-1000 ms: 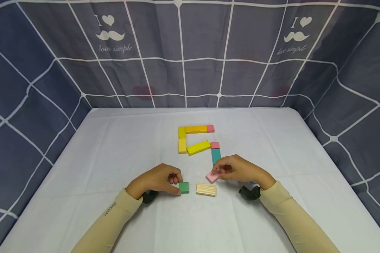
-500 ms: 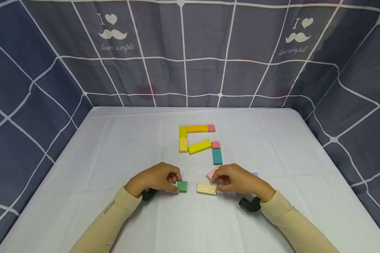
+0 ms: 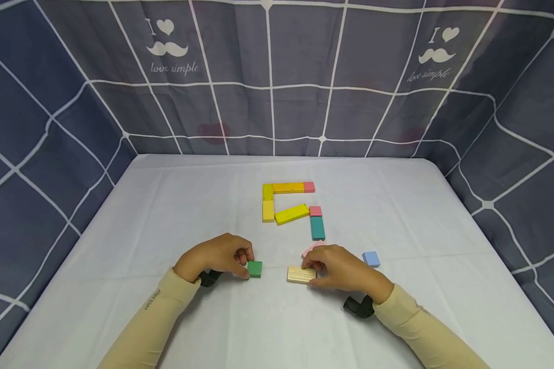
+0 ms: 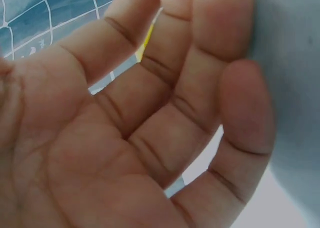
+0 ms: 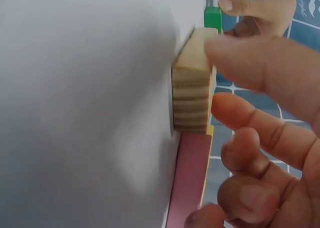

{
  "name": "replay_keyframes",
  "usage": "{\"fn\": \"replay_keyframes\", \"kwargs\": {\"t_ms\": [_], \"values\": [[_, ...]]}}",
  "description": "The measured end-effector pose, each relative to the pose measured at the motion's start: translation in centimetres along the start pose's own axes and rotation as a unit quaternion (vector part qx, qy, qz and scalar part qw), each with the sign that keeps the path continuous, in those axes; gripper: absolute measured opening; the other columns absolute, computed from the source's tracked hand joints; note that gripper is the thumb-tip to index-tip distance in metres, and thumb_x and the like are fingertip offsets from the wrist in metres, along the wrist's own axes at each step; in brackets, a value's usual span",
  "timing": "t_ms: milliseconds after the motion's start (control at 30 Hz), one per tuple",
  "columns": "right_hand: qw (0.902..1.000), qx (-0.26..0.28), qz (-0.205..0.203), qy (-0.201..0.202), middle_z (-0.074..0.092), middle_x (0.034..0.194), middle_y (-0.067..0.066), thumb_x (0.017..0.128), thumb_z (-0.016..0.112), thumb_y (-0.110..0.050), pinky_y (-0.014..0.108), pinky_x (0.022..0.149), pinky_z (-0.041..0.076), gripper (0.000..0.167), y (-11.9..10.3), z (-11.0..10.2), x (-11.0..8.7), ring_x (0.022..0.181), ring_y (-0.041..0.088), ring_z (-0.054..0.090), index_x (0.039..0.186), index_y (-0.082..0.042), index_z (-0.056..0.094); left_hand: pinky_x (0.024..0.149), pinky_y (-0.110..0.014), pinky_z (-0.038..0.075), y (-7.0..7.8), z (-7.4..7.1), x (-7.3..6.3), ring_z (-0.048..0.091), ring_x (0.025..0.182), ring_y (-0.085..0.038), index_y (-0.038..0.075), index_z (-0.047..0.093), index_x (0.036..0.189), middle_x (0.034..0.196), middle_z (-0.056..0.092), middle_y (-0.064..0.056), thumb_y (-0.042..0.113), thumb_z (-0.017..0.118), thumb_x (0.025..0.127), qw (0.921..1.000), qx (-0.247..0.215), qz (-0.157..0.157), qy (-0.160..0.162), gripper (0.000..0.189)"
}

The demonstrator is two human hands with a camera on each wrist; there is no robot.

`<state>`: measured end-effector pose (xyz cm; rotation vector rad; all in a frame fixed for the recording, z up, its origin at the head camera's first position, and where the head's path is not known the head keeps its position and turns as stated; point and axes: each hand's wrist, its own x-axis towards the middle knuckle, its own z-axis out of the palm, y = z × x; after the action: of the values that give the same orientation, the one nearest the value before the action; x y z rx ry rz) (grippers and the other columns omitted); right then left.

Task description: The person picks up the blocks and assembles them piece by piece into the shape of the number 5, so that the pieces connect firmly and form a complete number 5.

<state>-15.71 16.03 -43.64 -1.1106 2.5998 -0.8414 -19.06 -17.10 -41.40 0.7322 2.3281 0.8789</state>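
In the head view my left hand (image 3: 219, 255) has thumb and finger at the left side of a small green block (image 3: 255, 269), pinching it on the white cloth. The left wrist view shows the curled fingers (image 4: 165, 77) but not the block. My right hand (image 3: 343, 269) holds thumb and forefinger at the front and back edges of a plain wooden block (image 3: 300, 274) lying flat. Seen from the right wrist, the thumb (image 5: 250, 62) meets the edge of that striped block (image 5: 192, 95). A pink block (image 3: 311, 248) lies just behind, partly hidden by the right hand.
Yellow blocks (image 3: 291, 214), a teal block (image 3: 317, 228) and small pink end pieces (image 3: 315, 210) form a bent line farther back. To the right of my right hand lies a blue block (image 3: 371, 259). Grey checked curtains (image 3: 300, 113) stand around the white table (image 3: 189, 200).
My right hand has let go of the pink block and come toward me to the wooden block, uncovering the blue one. The left hand and green block have slid left.
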Motion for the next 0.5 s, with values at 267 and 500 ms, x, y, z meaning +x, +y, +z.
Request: {"fn": "replay_keyframes", "kwargs": {"t_ms": [267,500], "values": [[0.9999,-0.002,0.012,-0.005,0.050,0.074,-0.013,0.086,0.092,-0.010,0.023,0.065,0.040,0.024,-0.5,0.2,0.5,0.069,-0.002,0.044,0.105,-0.013,0.077,0.075,-0.028,0.049,0.0,-0.6,-0.4,0.056,0.079,-0.010,0.009,0.072,0.094,0.082,0.061,0.003,0.006,0.091,0.082,0.9998,0.008,-0.014,-0.005,0.023],[0.9997,0.000,0.022,-0.012,0.042,0.067,-0.015,0.086,0.091,-0.009,0.021,0.062,0.036,0.024,-0.9,0.3,1.3,0.063,-0.002,0.040,0.105,-0.014,0.076,0.077,-0.028,0.049,-0.2,-0.6,-0.1,0.057,0.080,-0.010,0.010,0.072,0.095,0.083,0.062,0.004,0.008,0.091,0.082,0.9996,0.010,-0.023,-0.010,0.024]]}}
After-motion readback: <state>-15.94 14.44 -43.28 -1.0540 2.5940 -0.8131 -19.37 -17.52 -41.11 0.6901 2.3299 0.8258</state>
